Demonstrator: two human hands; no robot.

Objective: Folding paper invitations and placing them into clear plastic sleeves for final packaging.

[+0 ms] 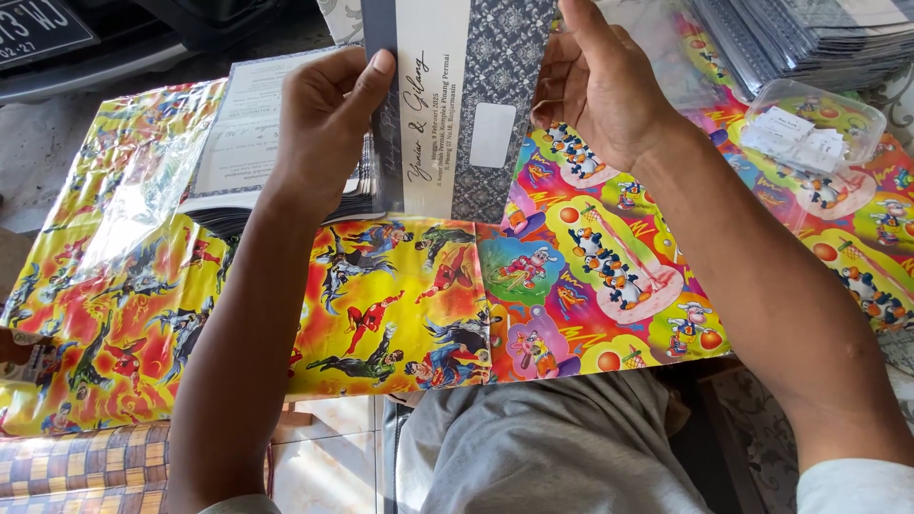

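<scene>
The card [457, 105] is held by both edges, left hand [324, 124] and right hand [600, 86] closed on it; it is best kept flat and square.

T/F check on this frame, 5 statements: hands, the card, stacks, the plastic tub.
1. Both hands hold the card. True: left hand and right hand grip the card at its side edges.
2. The card lies flat on the table. False: it is held up above the cartoon-print cover.
3. A stack of printed sheets sits by the left hand. True.
4. The plastic tub is empty. False: it holds small white paper slips.
5. The card has a blank white label patch. True: a rounded white patch sits on its patterned panel.
</scene>
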